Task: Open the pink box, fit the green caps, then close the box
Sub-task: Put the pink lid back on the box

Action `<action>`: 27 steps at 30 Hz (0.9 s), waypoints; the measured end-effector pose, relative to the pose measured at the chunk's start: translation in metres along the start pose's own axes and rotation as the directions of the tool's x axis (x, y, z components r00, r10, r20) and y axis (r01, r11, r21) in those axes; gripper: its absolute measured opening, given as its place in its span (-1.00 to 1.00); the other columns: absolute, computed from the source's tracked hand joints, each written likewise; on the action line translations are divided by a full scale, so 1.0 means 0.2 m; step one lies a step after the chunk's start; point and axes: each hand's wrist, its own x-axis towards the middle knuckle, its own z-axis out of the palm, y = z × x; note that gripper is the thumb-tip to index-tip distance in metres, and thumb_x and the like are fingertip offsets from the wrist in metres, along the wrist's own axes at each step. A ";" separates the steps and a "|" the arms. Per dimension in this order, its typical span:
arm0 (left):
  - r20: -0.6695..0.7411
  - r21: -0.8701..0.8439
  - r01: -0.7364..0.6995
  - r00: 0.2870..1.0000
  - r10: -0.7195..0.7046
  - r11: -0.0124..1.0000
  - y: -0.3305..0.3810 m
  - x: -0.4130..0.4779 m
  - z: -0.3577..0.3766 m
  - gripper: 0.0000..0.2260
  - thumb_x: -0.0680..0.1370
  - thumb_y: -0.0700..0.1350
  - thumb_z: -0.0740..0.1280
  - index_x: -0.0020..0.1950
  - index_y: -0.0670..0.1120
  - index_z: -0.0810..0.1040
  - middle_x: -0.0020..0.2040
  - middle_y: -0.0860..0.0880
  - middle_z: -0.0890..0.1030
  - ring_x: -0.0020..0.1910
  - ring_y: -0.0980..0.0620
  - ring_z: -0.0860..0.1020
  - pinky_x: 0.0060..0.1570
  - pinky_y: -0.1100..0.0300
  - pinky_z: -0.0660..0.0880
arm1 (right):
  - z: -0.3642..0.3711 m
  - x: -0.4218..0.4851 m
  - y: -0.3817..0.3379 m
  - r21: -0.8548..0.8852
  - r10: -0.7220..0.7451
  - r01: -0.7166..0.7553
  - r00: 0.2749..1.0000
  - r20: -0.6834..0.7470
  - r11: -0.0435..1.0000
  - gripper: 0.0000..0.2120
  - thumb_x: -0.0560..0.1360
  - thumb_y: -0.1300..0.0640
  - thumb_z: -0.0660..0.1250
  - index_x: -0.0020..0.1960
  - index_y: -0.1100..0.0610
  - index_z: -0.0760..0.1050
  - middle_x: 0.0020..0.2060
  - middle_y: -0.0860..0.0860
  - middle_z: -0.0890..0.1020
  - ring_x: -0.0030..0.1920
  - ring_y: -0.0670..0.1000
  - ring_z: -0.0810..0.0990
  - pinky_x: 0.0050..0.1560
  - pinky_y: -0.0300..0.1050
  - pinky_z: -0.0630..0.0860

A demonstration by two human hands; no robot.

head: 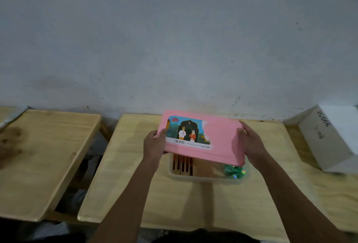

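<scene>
Head | both hands' fingers pinching pink lid ends | sticker: "5 pcs" | white box: "15006"

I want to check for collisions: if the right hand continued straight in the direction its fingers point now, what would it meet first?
The right hand already grips the pink lid, fingers pointing toward the wall. Past the lid's edge the way looks free up to it, though depth is unclear.
</scene>
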 end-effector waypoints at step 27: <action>0.025 0.572 -0.010 1.000 -0.005 0.820 -0.39 -0.15 0.12 -0.62 0.56 0.14 0.23 0.18 -0.14 0.32 -0.02 -0.09 0.60 -0.11 -0.08 0.62 -0.13 -0.02 0.62 | 0.10 -0.02 0.29 -0.571 -0.044 -0.089 0.976 -0.214 0.816 -0.60 0.64 0.06 0.07 0.44 0.16 0.26 0.31 0.23 0.31 0.35 0.22 0.21 0.14 0.19 0.38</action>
